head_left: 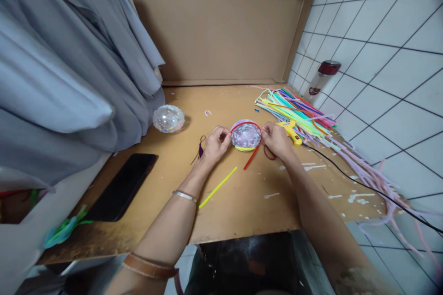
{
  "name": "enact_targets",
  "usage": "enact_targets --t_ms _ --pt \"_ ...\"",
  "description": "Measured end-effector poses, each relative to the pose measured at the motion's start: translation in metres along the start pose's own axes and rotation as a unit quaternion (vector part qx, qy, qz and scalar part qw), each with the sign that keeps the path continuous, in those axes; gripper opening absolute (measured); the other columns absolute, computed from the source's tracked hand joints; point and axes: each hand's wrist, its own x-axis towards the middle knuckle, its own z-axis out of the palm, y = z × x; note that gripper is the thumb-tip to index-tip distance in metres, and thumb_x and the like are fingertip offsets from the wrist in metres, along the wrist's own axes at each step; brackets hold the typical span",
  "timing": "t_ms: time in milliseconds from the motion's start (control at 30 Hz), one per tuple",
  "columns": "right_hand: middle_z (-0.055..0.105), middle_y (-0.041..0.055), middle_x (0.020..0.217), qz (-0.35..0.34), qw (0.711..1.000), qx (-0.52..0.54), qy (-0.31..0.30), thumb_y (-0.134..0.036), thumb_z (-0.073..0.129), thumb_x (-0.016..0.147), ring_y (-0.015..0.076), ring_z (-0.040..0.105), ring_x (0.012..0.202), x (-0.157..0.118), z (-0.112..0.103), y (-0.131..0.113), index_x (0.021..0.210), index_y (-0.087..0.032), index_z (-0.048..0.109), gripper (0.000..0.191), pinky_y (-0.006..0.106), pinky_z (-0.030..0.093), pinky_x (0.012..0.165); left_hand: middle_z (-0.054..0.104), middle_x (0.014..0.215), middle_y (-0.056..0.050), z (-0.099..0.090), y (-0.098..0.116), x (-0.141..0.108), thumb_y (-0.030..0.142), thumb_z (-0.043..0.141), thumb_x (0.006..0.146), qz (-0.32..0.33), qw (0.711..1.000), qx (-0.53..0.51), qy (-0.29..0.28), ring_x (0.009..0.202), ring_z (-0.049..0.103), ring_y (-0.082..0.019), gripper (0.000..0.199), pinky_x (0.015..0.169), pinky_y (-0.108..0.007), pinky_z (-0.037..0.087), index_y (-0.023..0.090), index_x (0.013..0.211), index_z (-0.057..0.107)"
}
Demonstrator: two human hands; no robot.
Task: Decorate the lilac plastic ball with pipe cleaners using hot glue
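A round, transparent ball-like piece with purple speckles (245, 136) sits on the table between my hands. A red pipe cleaner (246, 121) curves over its far rim, and a yellow strip shows along its near rim. At the left side, my left hand (217, 144) is closed in a pinch on the red pipe cleaner. My right hand (275, 139) pinches it at the right side. A straight red piece (252, 158) slants toward me below the ball; whether it joins the curved one I cannot tell. Scissor handles (269, 153) show partly under my right hand.
A yellow glue gun (294, 133) with a black cord lies beside a pile of coloured pipe cleaners (294, 110). Another transparent ball (169, 119) stands at the left, near grey cloth (69, 78). A phone (122, 186), a yellow pipe cleaner (218, 187) and a bottle (320, 80) are around.
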Motion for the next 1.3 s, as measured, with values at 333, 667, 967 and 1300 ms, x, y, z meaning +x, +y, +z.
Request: enact_targets --t_ms 333,667,967,1300 --pt "0.060 -0.0044 0.053 0.172 0.912 0.372 -0.036 0.000 0.060 0.074 0.0089 0.058 0.047 0.005 0.010 -0.001 0.067 -0.017 0.061 0.018 0.019 0.050 0.054 0.073 0.083 -0.005 0.004 -0.025 0.004 0.039 0.061 0.083 -0.103 0.990 -0.092 -0.009 0.078 0.066 -0.018 0.021 0.074 -0.028 0.051 0.019 0.086 0.069" --pt "0.063 -0.0020 0.050 0.186 0.942 0.271 -0.071 -0.005 0.062 0.074 0.0096 0.061 0.048 0.006 0.013 0.006 0.068 -0.016 0.067 0.013 0.016 0.049 0.050 0.070 0.073 -0.002 0.004 -0.023 0.004 0.049 0.075 0.070 -0.180 0.965 -0.188 -0.008 0.067 0.065 -0.015 0.034 0.072 -0.029 0.054 0.017 0.080 0.066" --pt "0.075 0.0061 0.074 0.026 0.994 0.098 -0.035 -0.009 0.053 0.079 0.0177 0.069 0.072 0.000 0.006 0.005 0.074 -0.017 0.070 0.019 0.024 0.049 0.068 0.070 0.070 -0.001 0.005 -0.027 0.005 0.047 0.076 0.069 -0.180 0.965 -0.191 -0.005 0.064 0.064 -0.013 0.033 0.069 -0.027 0.053 0.017 0.079 0.067" --pt "0.071 0.0048 0.080 0.122 0.898 0.417 0.071 -0.043 0.045 0.096 0.0122 0.066 0.065 0.009 0.004 0.003 0.087 -0.017 0.065 0.034 0.022 0.053 0.062 0.071 0.075 -0.002 0.008 -0.032 0.003 0.047 0.070 0.075 -0.160 0.975 -0.153 -0.011 0.066 0.064 -0.014 0.030 0.069 -0.026 0.051 0.018 0.083 0.069"
